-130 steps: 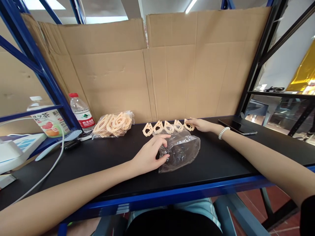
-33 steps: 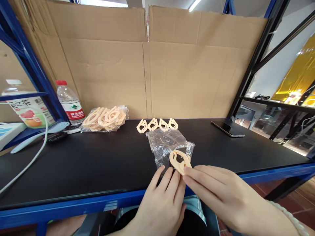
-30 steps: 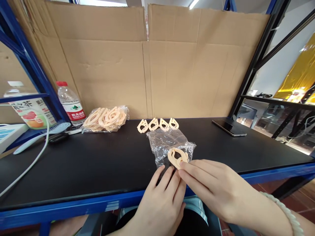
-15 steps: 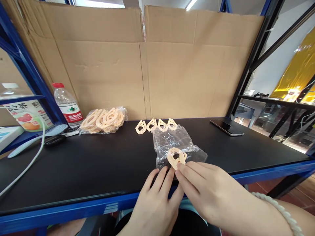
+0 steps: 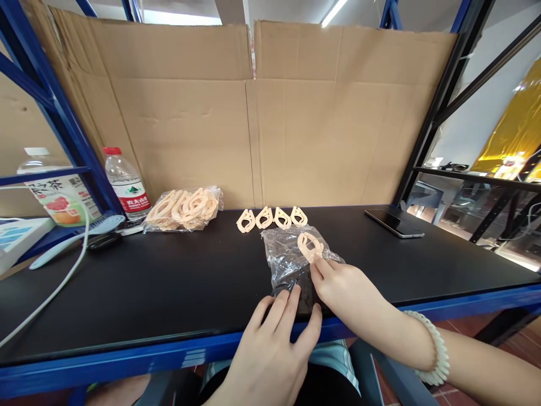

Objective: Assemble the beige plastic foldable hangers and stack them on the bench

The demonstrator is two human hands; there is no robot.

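My right hand (image 5: 342, 285) pinches a beige ring-shaped piece (image 5: 310, 246) by its lower end and holds it over a clear plastic bag (image 5: 282, 256). Fingers apart, my left hand (image 5: 276, 338) rests at the table's front edge, its fingertips on the near end of the bag. Just behind the bag lies a row of several similar beige pieces (image 5: 265, 217). A full clear bag of such pieces (image 5: 185, 210) sits at the back left.
A red-capped water bottle (image 5: 127, 186), a larger bottle (image 5: 63, 194), a pale brush (image 5: 78, 239) and a white cable (image 5: 76, 265) are at the left. A phone (image 5: 394, 223) lies at the right. Cardboard (image 5: 177, 129) stands behind the black table (image 5: 169, 282).
My right hand has moved forward, away from my left hand, carrying the beige piece over the bag. My left hand stays at the bag's near end. The view has shifted slightly.
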